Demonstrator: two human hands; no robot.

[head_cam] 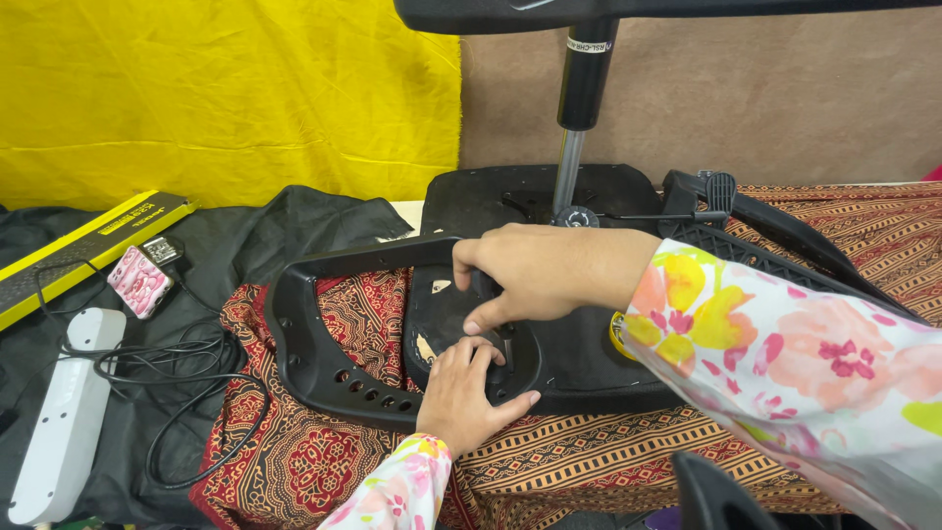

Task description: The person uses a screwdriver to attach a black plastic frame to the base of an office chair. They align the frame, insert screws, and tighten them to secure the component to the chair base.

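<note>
An upturned black office chair lies on a patterned red and brown cloth (324, 461). Its seat underside (491, 201) faces up, and a grey gas-lift column (569, 167) rises from it. A black plastic armrest frame (304, 344) with a row of holes curves at the left. My right hand (535, 270) reaches over from the right and pinches a small black part at the armrest bracket (442, 324). My left hand (466, 397) presses flat on the bracket's lower edge, fingers spread. Both sleeves are white with a floral print.
A white power strip (64, 412) with a coiled black cable (186, 363) lies at the left on black fabric (294, 221). A pink patterned phone (139, 282) and a yellow and black box (69, 250) sit behind it. Yellow cloth (226, 88) hangs at the back.
</note>
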